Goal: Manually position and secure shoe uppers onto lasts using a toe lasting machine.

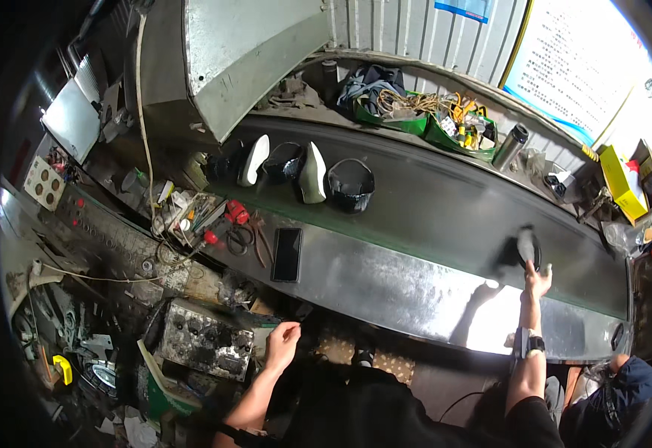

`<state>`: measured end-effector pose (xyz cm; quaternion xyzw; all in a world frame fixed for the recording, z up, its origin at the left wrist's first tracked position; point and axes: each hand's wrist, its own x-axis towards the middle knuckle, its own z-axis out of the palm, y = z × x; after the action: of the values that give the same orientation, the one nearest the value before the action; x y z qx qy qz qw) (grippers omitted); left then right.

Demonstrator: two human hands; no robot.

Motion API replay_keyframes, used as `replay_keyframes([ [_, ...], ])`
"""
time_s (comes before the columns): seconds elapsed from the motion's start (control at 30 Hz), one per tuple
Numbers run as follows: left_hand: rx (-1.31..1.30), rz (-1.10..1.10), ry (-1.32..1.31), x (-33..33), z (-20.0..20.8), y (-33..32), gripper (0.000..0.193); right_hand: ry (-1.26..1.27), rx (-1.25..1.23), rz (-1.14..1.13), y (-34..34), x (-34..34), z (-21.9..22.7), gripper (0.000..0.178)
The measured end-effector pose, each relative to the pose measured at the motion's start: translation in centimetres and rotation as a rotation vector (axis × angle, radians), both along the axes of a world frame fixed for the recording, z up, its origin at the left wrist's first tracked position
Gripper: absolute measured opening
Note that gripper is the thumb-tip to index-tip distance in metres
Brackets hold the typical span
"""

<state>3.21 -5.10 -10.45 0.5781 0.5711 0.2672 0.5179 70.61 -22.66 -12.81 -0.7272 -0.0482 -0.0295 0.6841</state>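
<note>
My right hand [538, 281] reaches out over the far right of the conveyor belt [445, 216]. It is closed round the near end of a dark shoe [526, 245] with a grey underside, seen from above. My left hand [284, 343] hovers off the near edge of the belt's metal border, below a black phone [287, 255]. Its fingers are curled in and nothing shows in them. Farther left on the belt stand two pale, shoe-shaped pieces [313, 175] and shiny black pieces [352, 187], some with a thin loop on top.
Left of the phone lie a tray of small tools [195, 216] and a red tool [237, 212]. A shelf behind the belt bears green bins [460, 142] and a steel flask [511, 146]. A metal hood [255, 67] overhangs the left. Someone in dark blue [632, 384] is at lower right.
</note>
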Motion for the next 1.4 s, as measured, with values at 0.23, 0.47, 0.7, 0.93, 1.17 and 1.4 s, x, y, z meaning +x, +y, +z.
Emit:
replay_keyframes([
  [0.23, -0.094, -0.001, -0.014, 1.0, -1.6, 2.4, 0.02, 0.264, -0.037, 0.523, 12.5, -13.7, -4.1, 0.058],
  [0.47, -0.228, -0.089, -0.184, 3.5, -0.3, 5.7, 0.025, 0.986, 0.201, 0.943, 29.2, -29.9, -0.2, 0.117],
  [0.7, -0.132, 0.111, -0.255, -1.5, 0.0, 7.8, 0.021, 1.071, 0.31, 0.62, 39.9, -29.9, -2.7, 0.122],
  [0.93, -0.168, 0.136, -0.249, -2.6, 1.2, 10.5, 0.02, 0.833, 0.705, 0.42, 39.9, -26.4, 2.5, 0.092],
  [1.17, 0.061, -0.236, -0.207, 8.5, -2.4, 18.4, 0.022, 1.027, 0.537, 0.732, 23.3, -30.5, 6.2, 0.083],
  [1.4, 0.224, 0.055, 0.295, 22.8, -7.7, 33.0, 0.102, 1.203, 0.59, 0.555, 7.7, -36.6, 7.8, 0.105],
])
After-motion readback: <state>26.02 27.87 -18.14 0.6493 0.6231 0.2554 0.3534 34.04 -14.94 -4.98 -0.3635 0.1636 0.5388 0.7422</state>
